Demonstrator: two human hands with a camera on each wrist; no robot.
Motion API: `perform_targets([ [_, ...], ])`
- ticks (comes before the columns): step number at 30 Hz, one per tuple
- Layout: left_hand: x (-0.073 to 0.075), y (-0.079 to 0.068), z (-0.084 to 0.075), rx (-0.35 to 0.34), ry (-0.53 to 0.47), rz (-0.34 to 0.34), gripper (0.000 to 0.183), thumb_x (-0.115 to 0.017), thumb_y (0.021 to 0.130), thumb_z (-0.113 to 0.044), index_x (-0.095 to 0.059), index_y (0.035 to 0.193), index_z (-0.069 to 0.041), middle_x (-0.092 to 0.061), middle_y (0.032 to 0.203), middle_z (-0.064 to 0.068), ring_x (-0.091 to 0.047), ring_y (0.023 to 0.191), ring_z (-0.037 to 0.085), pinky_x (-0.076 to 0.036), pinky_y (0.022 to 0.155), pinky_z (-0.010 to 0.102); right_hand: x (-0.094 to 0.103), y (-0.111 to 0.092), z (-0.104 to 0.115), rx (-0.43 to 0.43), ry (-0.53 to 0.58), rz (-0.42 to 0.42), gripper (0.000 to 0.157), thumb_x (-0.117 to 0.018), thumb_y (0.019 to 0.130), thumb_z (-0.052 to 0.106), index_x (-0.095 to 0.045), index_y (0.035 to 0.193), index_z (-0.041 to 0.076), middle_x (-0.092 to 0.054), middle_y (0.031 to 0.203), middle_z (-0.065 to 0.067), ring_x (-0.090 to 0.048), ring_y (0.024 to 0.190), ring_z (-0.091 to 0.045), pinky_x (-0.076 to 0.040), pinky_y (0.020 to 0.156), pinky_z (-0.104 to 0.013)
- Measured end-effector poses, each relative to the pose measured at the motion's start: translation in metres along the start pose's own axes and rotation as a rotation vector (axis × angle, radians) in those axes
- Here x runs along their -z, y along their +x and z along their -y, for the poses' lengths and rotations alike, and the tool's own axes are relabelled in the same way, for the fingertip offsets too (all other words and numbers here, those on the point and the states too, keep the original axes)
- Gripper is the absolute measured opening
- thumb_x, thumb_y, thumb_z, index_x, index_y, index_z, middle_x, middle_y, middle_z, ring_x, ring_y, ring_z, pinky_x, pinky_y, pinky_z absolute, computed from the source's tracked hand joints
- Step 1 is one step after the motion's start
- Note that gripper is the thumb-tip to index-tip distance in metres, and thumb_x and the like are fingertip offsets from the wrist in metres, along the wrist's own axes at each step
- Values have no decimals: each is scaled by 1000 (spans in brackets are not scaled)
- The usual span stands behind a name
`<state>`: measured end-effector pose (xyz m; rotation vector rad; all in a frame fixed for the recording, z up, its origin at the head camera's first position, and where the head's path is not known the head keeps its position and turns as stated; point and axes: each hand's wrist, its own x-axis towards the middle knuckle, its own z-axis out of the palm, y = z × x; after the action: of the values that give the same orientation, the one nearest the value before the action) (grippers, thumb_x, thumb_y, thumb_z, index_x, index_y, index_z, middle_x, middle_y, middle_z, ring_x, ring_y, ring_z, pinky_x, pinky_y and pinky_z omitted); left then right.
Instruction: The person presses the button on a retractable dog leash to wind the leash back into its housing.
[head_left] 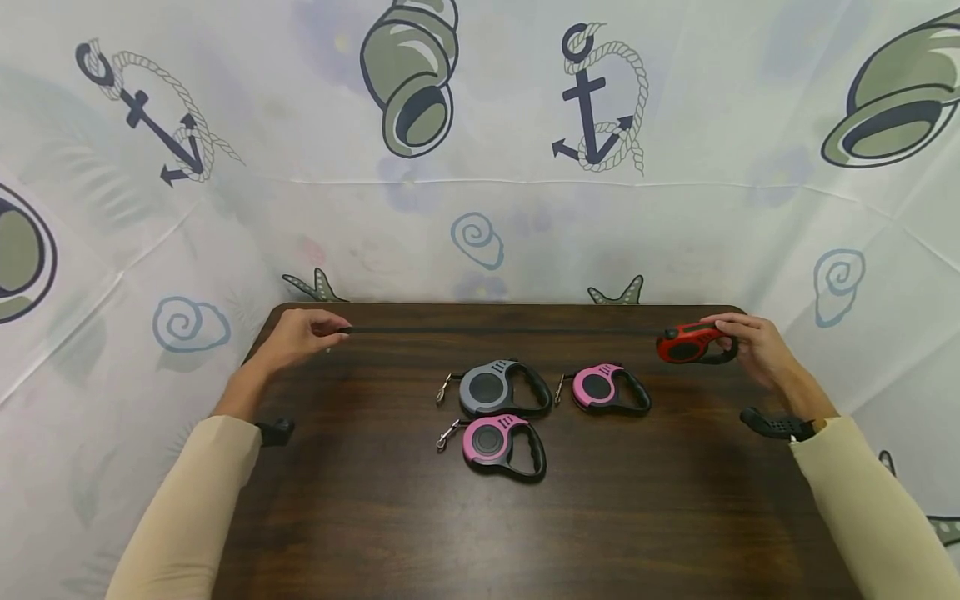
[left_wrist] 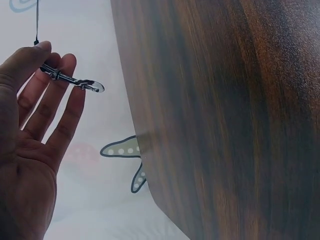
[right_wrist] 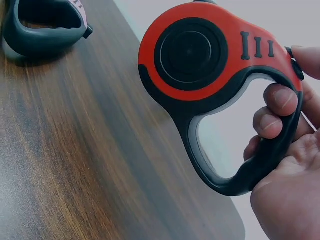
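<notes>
My right hand [head_left: 753, 346] grips the black loop handle of a red retractable dog leash [head_left: 686, 342] above the table's far right part. In the right wrist view, several fingers pass through the handle of the red leash [right_wrist: 150, 55], and the thumb touches the button end. A thin dark cord [head_left: 495, 331] runs from its case, pulled out across the table's far side to my left hand [head_left: 303, 335]. Between thumb and fingers, the left hand pinches the cord's end by the metal snap hook [left_wrist: 75, 81], which points away from the palm in the left wrist view.
On the brown table [head_left: 360, 517] lie a grey leash [head_left: 483, 388], a pink leash [head_left: 487, 442] just in front of it, and another pink leash [head_left: 597, 385] to the right. Their snap hooks point left. A printed cloth [head_left: 525, 125] hangs behind the table.
</notes>
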<state>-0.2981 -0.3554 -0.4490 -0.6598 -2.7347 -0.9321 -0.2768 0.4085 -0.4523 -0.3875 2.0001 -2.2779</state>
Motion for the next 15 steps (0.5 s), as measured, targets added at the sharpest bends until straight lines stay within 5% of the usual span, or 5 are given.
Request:
perform_targets([
  [9,3,0,-2,-42,-14,-10,15,-82,90,0,-81,105,-1,-80,92,12,-72,72,13,-51,63,13,-1,-3,6,2,1,-22,31,-49,109,-3,-80,113,-1,-62,87,0,-45,71,-19,-26,68,-35],
  [15,1,-1,-3,16,-22,28,17,-82,91,1,-80,108,1,-81,93,12,-75,74,24,-53,64,16,0,-4,3,5,-24,-56,27,-54,107,-4,-81,110,0,-74,102,2,-50,73,-16,-40,65,-27],
])
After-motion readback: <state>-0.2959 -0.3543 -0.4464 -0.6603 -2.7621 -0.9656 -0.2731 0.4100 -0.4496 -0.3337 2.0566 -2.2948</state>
